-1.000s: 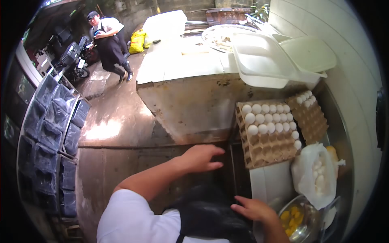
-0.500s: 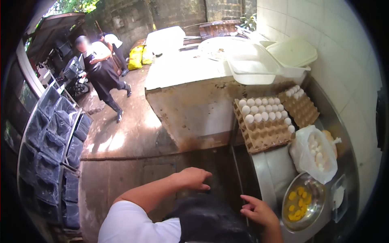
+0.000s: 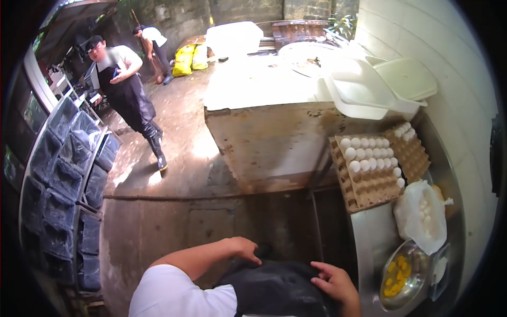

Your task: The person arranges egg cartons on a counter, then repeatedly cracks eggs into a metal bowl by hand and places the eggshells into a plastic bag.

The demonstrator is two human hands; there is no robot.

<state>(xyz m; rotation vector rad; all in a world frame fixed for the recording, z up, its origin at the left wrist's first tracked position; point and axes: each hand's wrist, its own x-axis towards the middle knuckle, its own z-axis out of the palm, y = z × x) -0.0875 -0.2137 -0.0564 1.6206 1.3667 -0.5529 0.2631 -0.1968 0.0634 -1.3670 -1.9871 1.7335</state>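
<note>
Near the top edge of the black apron (image 3: 280, 285) at my waist, my left hand (image 3: 244, 249) hangs with thumb and forefinger apart and nothing visible in it; its other fingers are partly hidden. My right hand (image 3: 335, 281) is at the apron's right side, fingers parted and holding nothing. To its right, a steel bowl (image 3: 417, 280) of cracked egg yolks (image 3: 397, 277) rests on the metal counter (image 3: 368, 232). Behind the bowl is a white plastic bag (image 3: 409, 219) with eggs or shells inside. Farther back, cardboard egg trays (image 3: 364, 187) hold rows of white eggs (image 3: 369, 153).
White plastic tubs (image 3: 359, 100) stand on a ledge (image 3: 253, 90) beyond the counter. Lined black bins (image 3: 58, 195) fill a rack on the left. A person in a dark apron (image 3: 127, 95) walks in the yard; another person (image 3: 155, 42) bends near yellow sacks (image 3: 185, 59).
My left hand has drawn back toward the apron, and my right hand has moved slightly lower. The view has turned left. The aproned person has come closer and now faces this way.
</note>
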